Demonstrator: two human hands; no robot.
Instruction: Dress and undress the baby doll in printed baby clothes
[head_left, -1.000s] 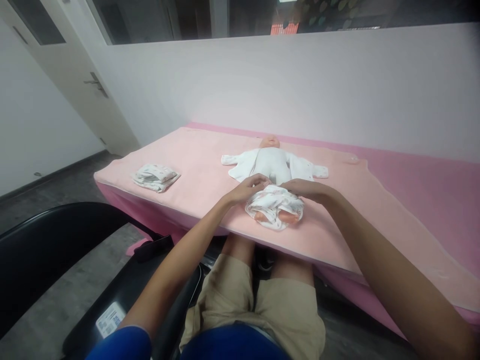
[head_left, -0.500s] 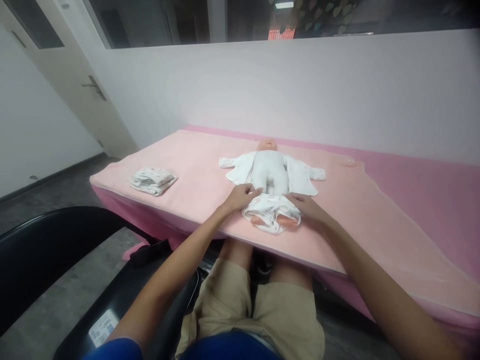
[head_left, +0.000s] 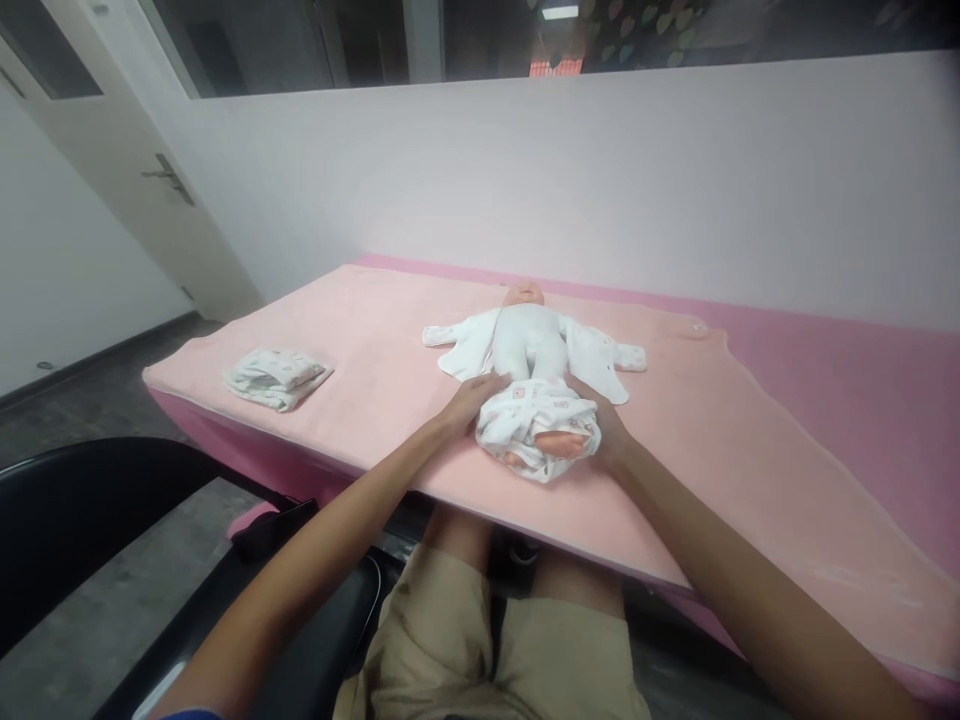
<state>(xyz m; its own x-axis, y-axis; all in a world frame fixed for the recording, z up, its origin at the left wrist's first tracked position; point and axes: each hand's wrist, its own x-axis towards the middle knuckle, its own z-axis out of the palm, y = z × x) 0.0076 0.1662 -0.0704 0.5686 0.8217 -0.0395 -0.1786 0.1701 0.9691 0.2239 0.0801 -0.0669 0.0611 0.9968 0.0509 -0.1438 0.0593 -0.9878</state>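
A baby doll (head_left: pixel 530 335) lies on its back, its head at the far side and its feet towards me. Its white baby shirt (head_left: pixel 596 360) is spread out to both sides under the body, with the sleeves stretched outwards. White printed baby pants (head_left: pixel 514 408) are bunched around the lower legs, and the doll's feet show at the near openings. My left hand (head_left: pixel 475 396) is closed on the left edge of the pants, its thumb and fingers near the waistband. On the other side my right hand (head_left: pixel 600 412) grips the right edge; its fingertips are partly hidden by the cloth.
A folded stack of white printed baby clothes (head_left: pixel 277 378) sits towards the table's left end. A peach-coloured blanket (head_left: pixel 382 370) covers most of the pink table (head_left: pixel 847 370). Black chairs (head_left: pixel 112 500) stand at the left, and a white wall rises behind the table.
Both hands have shifted along the legs with the pants, which look fuller and more lifted now. The doll's feet have tilted, one showing more. The view has turned slightly.
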